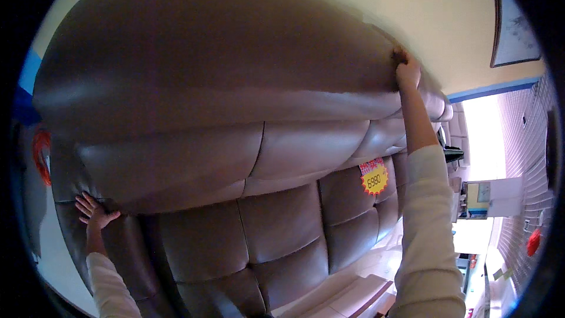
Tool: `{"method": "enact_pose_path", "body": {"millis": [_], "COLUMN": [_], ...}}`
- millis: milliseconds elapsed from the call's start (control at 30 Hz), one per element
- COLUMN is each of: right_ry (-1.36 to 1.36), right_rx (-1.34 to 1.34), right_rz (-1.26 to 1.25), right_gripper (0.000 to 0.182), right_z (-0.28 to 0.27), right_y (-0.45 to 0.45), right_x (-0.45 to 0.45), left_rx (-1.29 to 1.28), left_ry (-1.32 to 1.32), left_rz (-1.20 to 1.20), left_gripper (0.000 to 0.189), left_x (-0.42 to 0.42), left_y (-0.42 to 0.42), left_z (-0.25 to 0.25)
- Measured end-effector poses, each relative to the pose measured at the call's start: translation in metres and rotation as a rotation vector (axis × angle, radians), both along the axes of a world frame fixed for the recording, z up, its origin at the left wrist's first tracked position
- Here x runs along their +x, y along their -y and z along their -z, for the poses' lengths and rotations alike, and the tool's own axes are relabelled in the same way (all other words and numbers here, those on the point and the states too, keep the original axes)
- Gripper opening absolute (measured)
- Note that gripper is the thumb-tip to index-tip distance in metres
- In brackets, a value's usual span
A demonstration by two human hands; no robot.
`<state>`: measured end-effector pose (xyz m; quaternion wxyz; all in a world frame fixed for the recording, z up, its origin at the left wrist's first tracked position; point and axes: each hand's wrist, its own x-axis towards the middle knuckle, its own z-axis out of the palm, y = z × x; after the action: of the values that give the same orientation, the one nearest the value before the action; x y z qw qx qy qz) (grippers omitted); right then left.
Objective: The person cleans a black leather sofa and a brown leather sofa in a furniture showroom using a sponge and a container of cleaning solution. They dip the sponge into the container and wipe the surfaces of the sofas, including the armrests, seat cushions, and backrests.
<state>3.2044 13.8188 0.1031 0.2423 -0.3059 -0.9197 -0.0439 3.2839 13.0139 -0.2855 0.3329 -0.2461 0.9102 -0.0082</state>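
Note:
A brown leather sofa [212, 53] fills most of the view, its large smooth panel nearest me and the tufted seat cushions [282, 225] beyond. My left hand [98, 214] lies with spread fingers on the sofa's arm [119, 247], at the lower left. At the upper right, my right hand [408, 70] is curled at the edge of the smooth panel, close to the wall. Something dark shows by its fingers; whether it is held or is part of the sofa cannot be made out. A yellow and red starburst tag [374, 181] with writing sits on a cushion.
A cream wall [397, 0] runs along the sofa, with a framed picture [516, 26] on it. An orange coil [42, 157] hangs or lies at far left. A low pale table [357, 296] stands in front of the sofa. More furniture [459, 128] appears at the right.

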Motion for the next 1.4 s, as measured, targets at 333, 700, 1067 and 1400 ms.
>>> {"method": "enact_pose_path", "body": {"millis": [333, 700, 1067, 1400], "right_ry": [-0.095, 0.149, -1.183, -0.542], "right_rx": [-0.187, 0.001, -0.692, 0.006], "right_rz": [-0.876, 0.006, -0.215, -0.731], "right_gripper": [0.049, 0.040, 0.035, 0.057], "right_z": [0.023, 0.032, 0.197, 0.190], "right_y": [0.204, -0.066, 0.069, 0.376], "right_x": [0.005, -0.024, 0.086, 0.060], "left_rx": [-0.033, -0.100, 0.024, -0.024], "left_ry": [-0.007, -0.027, -0.057, -0.009], "left_rz": [-0.011, 0.080, 0.080, 0.063], "left_gripper": [0.160, 0.153, 0.151, 0.152], "left_x": [0.007, 0.000, -0.001, -0.006], "left_y": [0.008, 0.026, -0.001, 0.000], "left_z": [-0.008, 0.004, -0.005, -0.002]}}
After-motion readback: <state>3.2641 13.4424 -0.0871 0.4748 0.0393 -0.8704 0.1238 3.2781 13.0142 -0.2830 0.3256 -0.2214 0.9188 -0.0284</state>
